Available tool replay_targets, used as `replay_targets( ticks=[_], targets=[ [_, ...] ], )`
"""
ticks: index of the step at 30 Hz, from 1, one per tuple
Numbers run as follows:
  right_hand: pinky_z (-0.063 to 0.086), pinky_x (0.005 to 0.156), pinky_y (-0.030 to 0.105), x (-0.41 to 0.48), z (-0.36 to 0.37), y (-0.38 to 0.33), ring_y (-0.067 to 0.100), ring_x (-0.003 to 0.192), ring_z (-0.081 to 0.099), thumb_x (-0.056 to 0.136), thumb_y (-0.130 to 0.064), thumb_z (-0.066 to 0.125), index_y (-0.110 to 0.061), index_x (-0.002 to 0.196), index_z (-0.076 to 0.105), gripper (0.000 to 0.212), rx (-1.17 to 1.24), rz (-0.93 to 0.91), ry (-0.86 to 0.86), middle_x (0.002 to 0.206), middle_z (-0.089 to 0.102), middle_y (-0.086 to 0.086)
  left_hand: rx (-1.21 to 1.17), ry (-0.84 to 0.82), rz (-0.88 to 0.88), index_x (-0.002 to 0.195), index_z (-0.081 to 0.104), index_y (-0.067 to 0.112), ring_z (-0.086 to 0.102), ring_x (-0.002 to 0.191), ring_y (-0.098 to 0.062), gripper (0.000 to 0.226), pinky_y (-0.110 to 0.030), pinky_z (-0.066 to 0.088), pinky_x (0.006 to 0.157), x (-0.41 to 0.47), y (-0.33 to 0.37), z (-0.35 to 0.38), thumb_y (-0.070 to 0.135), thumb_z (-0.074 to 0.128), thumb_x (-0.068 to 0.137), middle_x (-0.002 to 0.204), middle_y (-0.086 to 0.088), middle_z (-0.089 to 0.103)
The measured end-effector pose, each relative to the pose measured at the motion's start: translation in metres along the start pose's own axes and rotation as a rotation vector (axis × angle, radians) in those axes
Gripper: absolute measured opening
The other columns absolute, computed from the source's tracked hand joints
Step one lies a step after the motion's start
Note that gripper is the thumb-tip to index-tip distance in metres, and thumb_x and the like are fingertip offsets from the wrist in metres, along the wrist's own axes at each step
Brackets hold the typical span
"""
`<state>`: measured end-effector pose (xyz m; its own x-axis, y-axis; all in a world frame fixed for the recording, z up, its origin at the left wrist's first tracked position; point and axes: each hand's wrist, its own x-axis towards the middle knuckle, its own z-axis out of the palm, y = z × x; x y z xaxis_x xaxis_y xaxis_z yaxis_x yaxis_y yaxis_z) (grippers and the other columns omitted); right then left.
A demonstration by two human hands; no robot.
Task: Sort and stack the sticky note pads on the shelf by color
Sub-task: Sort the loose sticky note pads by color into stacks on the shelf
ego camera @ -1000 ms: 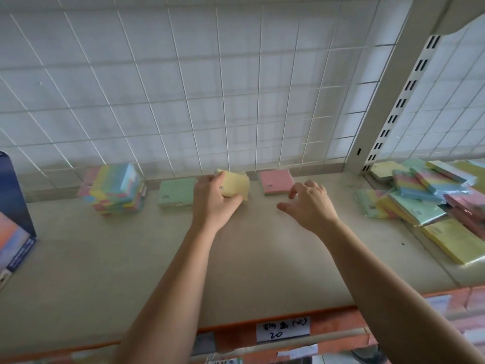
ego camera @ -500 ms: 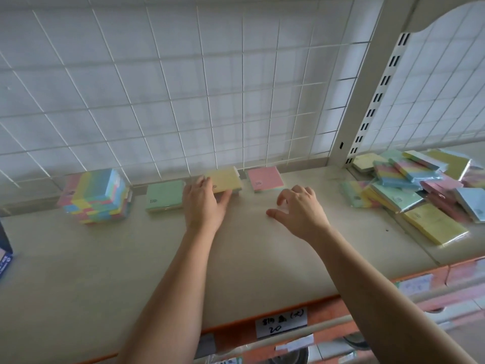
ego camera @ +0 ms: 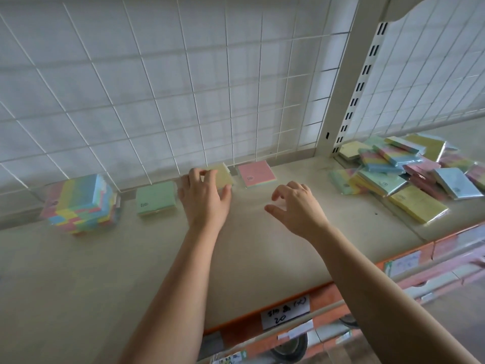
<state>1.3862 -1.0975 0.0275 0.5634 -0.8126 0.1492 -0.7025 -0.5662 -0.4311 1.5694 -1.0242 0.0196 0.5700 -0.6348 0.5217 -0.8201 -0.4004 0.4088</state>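
Along the back of the shelf [ego camera: 249, 248] lie a green pad [ego camera: 155, 197], a yellow pad [ego camera: 223, 175] and a pink pad [ego camera: 256, 173] in a row. My left hand [ego camera: 204, 198] rests on the yellow pad's near-left part with straight fingers, pressing it flat against the shelf. My right hand [ego camera: 295, 206] hovers just in front of the pink pad, fingers loosely curled, holding nothing. A multicolour stack [ego camera: 81, 203] stands at the far left.
A loose heap of wrapped pads [ego camera: 404, 174] in yellow, blue, pink and rainbow lies on the neighbouring shelf section at right, past the upright post [ego camera: 346, 82]. White wire grid [ego camera: 157, 88] backs the shelf. A price label [ego camera: 284, 312] hangs on the orange front edge.
My left hand has set the yellow pad down flat between the green and pink pads and its fingers have straightened on it. The view has shifted left; the right hand barely moved.
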Motion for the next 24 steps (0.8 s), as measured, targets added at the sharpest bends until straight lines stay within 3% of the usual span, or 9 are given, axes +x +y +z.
replay_targets(
  ticks=[5,10,17,24],
  targets=[
    [0.043,0.085,0.034,-0.010,-0.013,0.011,0.028,0.105,0.051,0.084,-0.035,0.064,-0.017,0.104,0.063,0.027,0.012,0.045,0.083,0.105,0.058,0.006,-0.055,-0.163,0.166,0.107,0.065,0.022,0.056,0.099,-0.029,0.028,-0.039,0.034,0.082,-0.003,0.032,-0.007,0.035,0.065,0.082,0.101,-0.002,0.063],
    [0.041,0.082,0.031,-0.020,-0.035,0.035,0.025,0.103,0.052,0.085,-0.031,0.062,-0.018,0.103,0.063,0.022,-0.008,0.090,0.190,0.106,0.060,0.005,-0.146,-0.387,0.323,0.117,0.059,0.026,0.059,0.100,-0.018,0.033,-0.035,0.033,0.088,-0.008,0.070,-0.005,0.038,0.061,0.086,0.107,0.006,0.063],
    [0.043,0.080,0.031,-0.023,-0.076,0.089,0.025,0.100,0.053,0.084,-0.029,0.062,-0.018,0.098,0.064,0.018,-0.006,0.104,0.258,0.104,0.062,0.004,-0.210,-0.423,0.385,0.119,0.059,0.025,0.059,0.097,-0.015,0.034,-0.034,0.037,0.087,-0.018,0.143,0.016,0.038,0.061,0.087,0.109,0.007,0.062],
    [0.040,0.078,0.031,-0.029,-0.123,0.173,0.029,0.097,0.055,0.084,-0.028,0.063,-0.015,0.096,0.067,0.018,-0.035,0.144,0.263,0.101,0.063,0.006,-0.244,-0.448,0.369,0.117,0.059,0.026,0.055,0.110,-0.020,0.035,-0.037,0.038,0.089,-0.034,0.224,0.059,0.043,0.059,0.087,0.112,0.003,0.061]
  ],
)
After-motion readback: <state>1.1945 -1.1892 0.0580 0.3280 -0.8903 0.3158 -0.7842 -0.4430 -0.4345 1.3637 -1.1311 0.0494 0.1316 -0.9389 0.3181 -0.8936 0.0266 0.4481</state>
